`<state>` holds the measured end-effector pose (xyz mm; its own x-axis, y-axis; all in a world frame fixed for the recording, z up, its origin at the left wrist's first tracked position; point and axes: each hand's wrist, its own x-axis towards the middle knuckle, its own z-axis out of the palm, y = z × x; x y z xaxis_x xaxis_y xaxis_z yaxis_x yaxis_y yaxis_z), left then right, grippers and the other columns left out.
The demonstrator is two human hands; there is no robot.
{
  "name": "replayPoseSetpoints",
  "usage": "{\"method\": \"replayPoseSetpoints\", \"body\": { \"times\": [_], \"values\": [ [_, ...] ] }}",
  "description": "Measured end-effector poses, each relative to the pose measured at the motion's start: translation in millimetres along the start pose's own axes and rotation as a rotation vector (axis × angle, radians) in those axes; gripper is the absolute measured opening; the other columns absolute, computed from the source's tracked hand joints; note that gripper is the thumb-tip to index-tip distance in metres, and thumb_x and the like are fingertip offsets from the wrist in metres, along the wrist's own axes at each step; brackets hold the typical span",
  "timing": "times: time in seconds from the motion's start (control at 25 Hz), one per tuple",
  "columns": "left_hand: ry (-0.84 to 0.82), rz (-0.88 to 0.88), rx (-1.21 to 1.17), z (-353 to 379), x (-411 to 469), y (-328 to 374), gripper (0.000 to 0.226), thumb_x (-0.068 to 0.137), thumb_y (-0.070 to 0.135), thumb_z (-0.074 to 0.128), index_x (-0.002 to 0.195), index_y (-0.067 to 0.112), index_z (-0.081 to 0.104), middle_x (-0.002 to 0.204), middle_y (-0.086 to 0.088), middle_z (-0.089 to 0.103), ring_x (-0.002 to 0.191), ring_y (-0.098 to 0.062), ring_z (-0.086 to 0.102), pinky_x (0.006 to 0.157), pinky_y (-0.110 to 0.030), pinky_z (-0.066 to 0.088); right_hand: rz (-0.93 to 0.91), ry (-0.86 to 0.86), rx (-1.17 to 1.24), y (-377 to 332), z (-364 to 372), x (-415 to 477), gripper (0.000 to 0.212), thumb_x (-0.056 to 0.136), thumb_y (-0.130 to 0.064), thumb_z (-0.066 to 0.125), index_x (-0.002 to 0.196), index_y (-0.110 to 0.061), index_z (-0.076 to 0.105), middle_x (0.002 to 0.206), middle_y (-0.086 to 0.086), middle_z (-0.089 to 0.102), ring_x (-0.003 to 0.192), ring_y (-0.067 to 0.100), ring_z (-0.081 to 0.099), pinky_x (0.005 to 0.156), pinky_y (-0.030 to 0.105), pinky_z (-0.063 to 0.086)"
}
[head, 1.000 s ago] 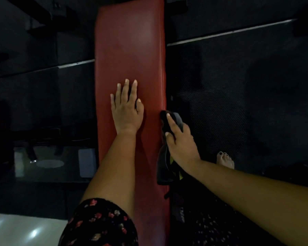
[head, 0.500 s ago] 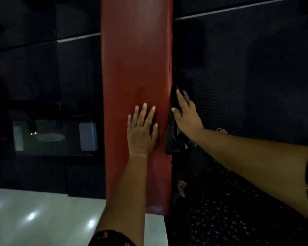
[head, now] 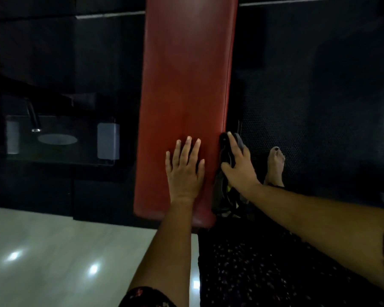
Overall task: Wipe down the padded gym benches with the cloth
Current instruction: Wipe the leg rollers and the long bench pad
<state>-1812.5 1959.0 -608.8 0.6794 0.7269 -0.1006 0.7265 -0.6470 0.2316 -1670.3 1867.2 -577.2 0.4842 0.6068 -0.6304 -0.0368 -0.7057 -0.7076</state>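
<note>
A long red padded bench runs away from me up the middle of the view. My left hand lies flat on its top near the near end, fingers straight and spread. My right hand presses a dark cloth against the bench's right side edge; the index finger and thumb lie along the cloth, which hangs down below the hand with a bit of yellow showing.
Black rubber floor mats lie right of the bench, where a bare foot stands. To the left sit a dark machine base with pale plates and shiny pale floor tiles. A dark floral garment fills the lower right.
Both hands have slid toward the near end of the bench, the right one dragging the cloth along the side edge. The bench's near end and the pale floor have come into view.
</note>
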Motion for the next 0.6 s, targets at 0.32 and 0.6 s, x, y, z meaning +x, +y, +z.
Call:
{"method": "replayPoseSetpoints", "body": {
  "times": [0.32, 0.6],
  "values": [
    [-0.018, 0.051, 0.016, -1, -47, -23, 0.053, 0.100, 0.041, 0.035, 0.151, 0.028, 0.031, 0.159, 0.000, 0.031, 0.147, -0.024, 0.023, 0.119, -0.046, 0.011, -0.043, -0.185, -0.034, 68, 63, -129, 0.092, 0.088, -0.006, 0.057, 0.142, -0.048, -0.005, 0.158, 0.007, 0.004, 0.147, 0.023, 0.010, 0.117, 0.026, 0.018],
    [-0.127, 0.118, 0.076, -7, -63, -54, 0.057, 0.100, 0.052, 0.029, 0.154, 0.035, 0.021, 0.163, 0.001, 0.018, 0.150, -0.022, 0.012, 0.120, -0.045, 0.007, -0.003, -0.121, -0.063, 47, 39, -80, 0.084, 0.093, -0.014, 0.056, 0.151, -0.045, 0.003, 0.160, 0.005, 0.004, 0.145, 0.024, 0.017, 0.109, 0.021, 0.021]
  ]
}}
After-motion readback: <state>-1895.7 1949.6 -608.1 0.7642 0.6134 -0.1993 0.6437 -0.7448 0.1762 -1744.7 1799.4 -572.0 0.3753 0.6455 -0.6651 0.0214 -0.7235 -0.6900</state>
